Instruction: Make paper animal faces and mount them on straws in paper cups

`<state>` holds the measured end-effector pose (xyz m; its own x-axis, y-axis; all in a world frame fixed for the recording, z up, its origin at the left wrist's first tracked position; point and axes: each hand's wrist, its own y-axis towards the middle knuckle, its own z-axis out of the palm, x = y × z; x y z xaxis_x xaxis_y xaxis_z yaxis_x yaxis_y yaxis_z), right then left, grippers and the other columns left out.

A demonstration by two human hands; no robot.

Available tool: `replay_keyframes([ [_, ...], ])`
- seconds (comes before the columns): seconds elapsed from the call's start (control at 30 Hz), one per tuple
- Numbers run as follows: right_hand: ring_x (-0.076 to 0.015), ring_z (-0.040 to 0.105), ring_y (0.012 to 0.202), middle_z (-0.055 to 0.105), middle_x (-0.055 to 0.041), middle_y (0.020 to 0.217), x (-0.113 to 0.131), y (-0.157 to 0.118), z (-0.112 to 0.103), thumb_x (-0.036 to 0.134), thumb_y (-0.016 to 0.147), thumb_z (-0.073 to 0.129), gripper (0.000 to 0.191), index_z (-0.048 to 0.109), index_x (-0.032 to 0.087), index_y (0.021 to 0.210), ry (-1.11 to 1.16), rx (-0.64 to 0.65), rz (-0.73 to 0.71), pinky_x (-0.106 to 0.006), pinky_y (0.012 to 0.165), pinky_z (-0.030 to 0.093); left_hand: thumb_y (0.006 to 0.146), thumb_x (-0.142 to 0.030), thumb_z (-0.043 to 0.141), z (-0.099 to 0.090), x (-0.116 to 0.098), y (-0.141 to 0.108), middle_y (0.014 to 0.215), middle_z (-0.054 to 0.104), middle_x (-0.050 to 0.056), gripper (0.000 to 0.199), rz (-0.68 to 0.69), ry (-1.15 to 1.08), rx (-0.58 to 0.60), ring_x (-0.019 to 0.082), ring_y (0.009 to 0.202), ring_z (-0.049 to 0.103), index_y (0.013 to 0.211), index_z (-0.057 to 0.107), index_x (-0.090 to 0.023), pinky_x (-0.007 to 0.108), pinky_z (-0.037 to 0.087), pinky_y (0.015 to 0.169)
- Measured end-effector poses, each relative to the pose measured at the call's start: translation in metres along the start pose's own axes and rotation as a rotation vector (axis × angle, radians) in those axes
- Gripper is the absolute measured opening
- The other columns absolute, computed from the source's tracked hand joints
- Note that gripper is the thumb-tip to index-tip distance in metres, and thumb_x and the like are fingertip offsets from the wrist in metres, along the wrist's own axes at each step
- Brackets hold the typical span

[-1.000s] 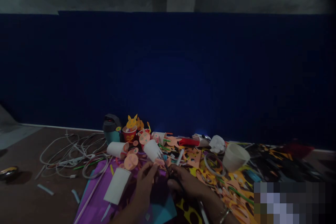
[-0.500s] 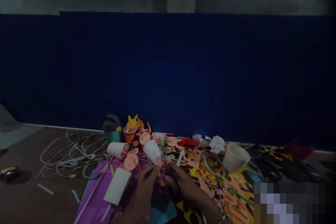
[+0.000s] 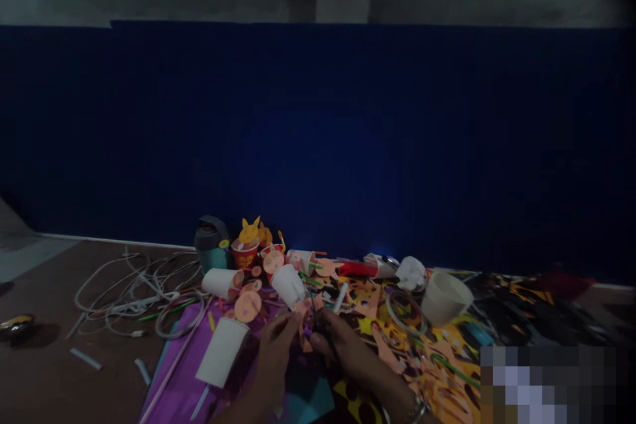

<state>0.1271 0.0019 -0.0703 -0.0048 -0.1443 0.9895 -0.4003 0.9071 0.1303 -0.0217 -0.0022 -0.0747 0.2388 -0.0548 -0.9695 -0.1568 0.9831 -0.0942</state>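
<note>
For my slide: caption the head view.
Left hand holds pale orange paper, right hand dark scissors, near white paper cups.

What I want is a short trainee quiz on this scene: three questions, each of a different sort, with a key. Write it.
1. Which thing does the right hand hold?
a) a green plastic straw
b) a pair of dark scissors
c) a crumpled white tissue

2. True or false: the loosely looped white cable lies to the left of the flat purple sheet in the picture.

3. Fill in the colour: the yellow paper cutout with two pointed ears shows above the rim of a ___ paper cup.

Key: 1. b; 2. true; 3. red
</note>
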Motion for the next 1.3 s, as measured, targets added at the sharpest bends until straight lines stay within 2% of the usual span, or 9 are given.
replay_keyframes([
  [0.23, -0.0112, 0.043, 0.065, 0.049, 0.0024, 0.072, 0.004, 0.0, -0.001, 0.047, 0.077, 0.061, 0.031, 0.052, 0.019, 0.084, -0.009, 0.011, 0.043, -0.022, 0.058, 0.038, 0.06, -0.042, 0.073, -0.001, 0.006, 0.002, 0.071, 0.069, 0.001, 0.027, -0.003, 0.0, -0.054, 0.02, 0.073, 0.062, 0.069, 0.07, -0.017, 0.026, 0.048, 0.068],
  [0.47, -0.0094, 0.042, 0.058, 0.046, 0.0049, 0.066, -0.01, 0.002, 0.0, 0.042, 0.076, 0.065, 0.03, 0.049, 0.019, 0.085, 0.058, 0.012, 0.049, -0.021, 0.054, 0.038, 0.064, -0.042, 0.071, -0.001, 0.001, 0.0, 0.066, 0.065, 0.0, 0.026, 0.013, -0.014, 0.011, 0.018, 0.068, 0.059, 0.066, 0.067, -0.017, 0.026, 0.047, 0.067],
  [0.6, -0.0072, 0.04, 0.05, 0.046, 0.0067, 0.061, -0.004, 0.002, 0.002, 0.042, 0.07, 0.07, 0.033, 0.048, 0.019, 0.082, 0.1, -0.001, 0.117, -0.019, 0.046, 0.035, 0.064, -0.043, 0.07, -0.001, 0.0, 0.001, 0.065, 0.064, 0.0, 0.027, 0.009, 0.001, 0.017, 0.018, 0.067, 0.058, 0.067, 0.065, -0.017, 0.026, 0.046, 0.065],
  [0.77, -0.0062, 0.039, 0.04, 0.048, 0.0073, 0.053, 0.006, 0.003, 0.002, 0.043, 0.066, 0.072, 0.034, 0.049, 0.019, 0.074, 0.118, -0.092, 0.129, -0.017, 0.037, 0.033, 0.064, -0.045, 0.07, 0.003, -0.005, -0.002, 0.056, 0.059, -0.002, 0.028, 0.02, 0.006, 0.002, 0.015, 0.055, 0.053, 0.064, 0.063, -0.018, 0.023, 0.042, 0.053],
  [0.9, -0.007, 0.041, 0.034, 0.048, 0.0082, 0.046, 0.008, 0.003, 0.0, 0.042, 0.073, 0.066, 0.028, 0.052, 0.019, 0.079, 0.166, -0.181, 0.116, -0.017, 0.034, 0.034, 0.065, -0.043, 0.07, 0.007, -0.012, -0.006, 0.044, 0.048, -0.006, 0.029, 0.001, 0.028, 0.124, 0.01, 0.044, 0.044, 0.056, 0.057, -0.018, 0.021, 0.037, 0.048],
  [1.07, -0.0061, 0.039, 0.031, 0.045, 0.0091, 0.042, 0.006, 0.002, -0.001, 0.038, 0.072, 0.066, 0.025, 0.053, 0.016, 0.074, 0.196, -0.197, 0.125, -0.017, 0.031, 0.034, 0.064, -0.037, 0.07, 0.008, -0.016, -0.01, 0.062, 0.062, 0.0, 0.021, -0.064, -0.054, 0.316, 0.016, 0.061, 0.057, 0.061, 0.064, -0.018, 0.025, 0.045, 0.059],
  [1.2, -0.0063, 0.042, 0.031, 0.048, 0.0081, 0.042, 0.008, 0.001, -0.001, 0.04, 0.077, 0.061, 0.025, 0.052, 0.016, 0.08, 0.283, -0.258, 0.098, -0.015, 0.031, 0.028, 0.067, -0.039, 0.065, 0.009, -0.013, -0.01, 0.077, 0.069, 0.006, 0.024, -0.163, -0.287, 0.227, 0.023, 0.078, 0.064, 0.073, 0.069, -0.017, 0.032, 0.049, 0.074],
  [1.3, -0.0055, 0.039, 0.03, 0.047, 0.0081, 0.042, 0.01, 0.001, 0.0, 0.042, 0.079, 0.059, 0.027, 0.051, 0.017, 0.082, 0.369, -0.32, 0.083, -0.015, 0.03, 0.024, 0.059, -0.03, 0.073, 0.013, -0.012, -0.01, 0.08, 0.07, 0.007, 0.025, -0.189, -0.263, 0.196, 0.023, 0.075, 0.065, 0.079, 0.07, -0.016, 0.031, 0.05, 0.071],
])
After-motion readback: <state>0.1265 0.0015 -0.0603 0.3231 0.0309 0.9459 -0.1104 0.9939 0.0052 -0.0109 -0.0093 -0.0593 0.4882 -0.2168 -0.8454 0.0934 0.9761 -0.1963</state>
